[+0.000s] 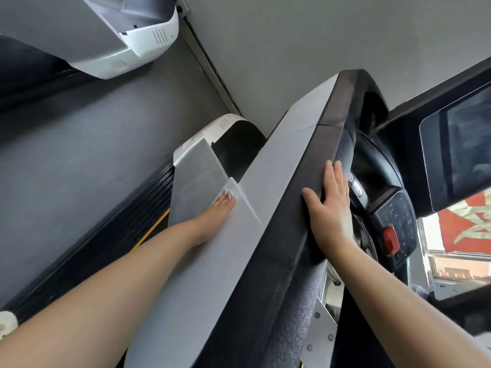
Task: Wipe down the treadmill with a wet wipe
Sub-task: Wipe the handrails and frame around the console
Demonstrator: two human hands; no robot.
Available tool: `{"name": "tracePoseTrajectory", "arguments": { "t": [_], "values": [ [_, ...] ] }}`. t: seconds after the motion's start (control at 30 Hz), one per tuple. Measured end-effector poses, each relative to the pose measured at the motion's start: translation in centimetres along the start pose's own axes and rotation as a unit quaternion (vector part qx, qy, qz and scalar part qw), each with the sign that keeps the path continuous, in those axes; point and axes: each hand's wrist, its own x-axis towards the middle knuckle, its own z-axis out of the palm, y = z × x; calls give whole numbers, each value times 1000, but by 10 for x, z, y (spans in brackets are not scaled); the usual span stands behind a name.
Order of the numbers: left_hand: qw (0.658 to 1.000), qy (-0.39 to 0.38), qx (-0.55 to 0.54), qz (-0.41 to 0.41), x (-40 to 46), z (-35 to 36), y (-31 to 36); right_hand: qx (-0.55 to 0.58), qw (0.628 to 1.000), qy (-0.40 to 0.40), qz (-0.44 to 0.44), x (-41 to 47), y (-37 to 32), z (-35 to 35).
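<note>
The treadmill's grey upright post (pixel 265 187) runs diagonally through the middle of the view, edged by a black handrail (pixel 326 144). My left hand (pixel 215 216) reaches down behind the post's left side; most of its fingers are hidden. A white wet wipe (pixel 229 190) lies under the fingertips, pressed against the grey panel (pixel 196 176) there. My right hand (pixel 330 197) lies flat with straight fingers on the black handrail, thumb spread to the left.
The console screen (pixel 462 150) is at the right, with a keypad (pixel 398 219) and red stop button (pixel 390 239) below it. The black belt (pixel 148 208) and white motor cover (pixel 225 123) lie below left. A second treadmill (pixel 106 35) stands at upper left on grey floor.
</note>
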Motion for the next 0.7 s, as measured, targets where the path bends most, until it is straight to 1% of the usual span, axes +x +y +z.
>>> {"name": "tracePoseTrajectory", "arguments": {
  "t": [0.17,0.23,0.37,0.43,0.47,0.53,0.6,0.63,0.67,0.7],
  "values": [
    [998,32,-17,-52,17,-10,-16,9,1000,-4,-3,0,1,0],
    [997,40,-35,-53,18,-10,-19,6,1000,-4,-2,0,0,-1],
    [998,45,-26,-33,16,-1,-8,-10,1000,-1,-4,-1,-1,-1],
    [999,45,0,-6,12,6,-2,-12,1000,-4,0,0,0,-2],
    [999,41,-11,9,7,12,-2,-13,1000,-6,1,0,1,-2],
    [997,13,-38,67,-7,26,7,-12,1000,-7,-2,1,2,-2],
    [995,-22,-47,84,-23,33,2,0,1000,-6,-6,1,1,-1],
    [994,-20,-20,106,-30,34,-1,6,1000,-6,-6,1,0,-1],
    [992,-33,43,110,-37,33,4,7,1000,-8,-5,1,0,-2],
    [983,-51,119,131,-52,35,12,5,1000,-10,-4,1,0,-2]
  ]
}}
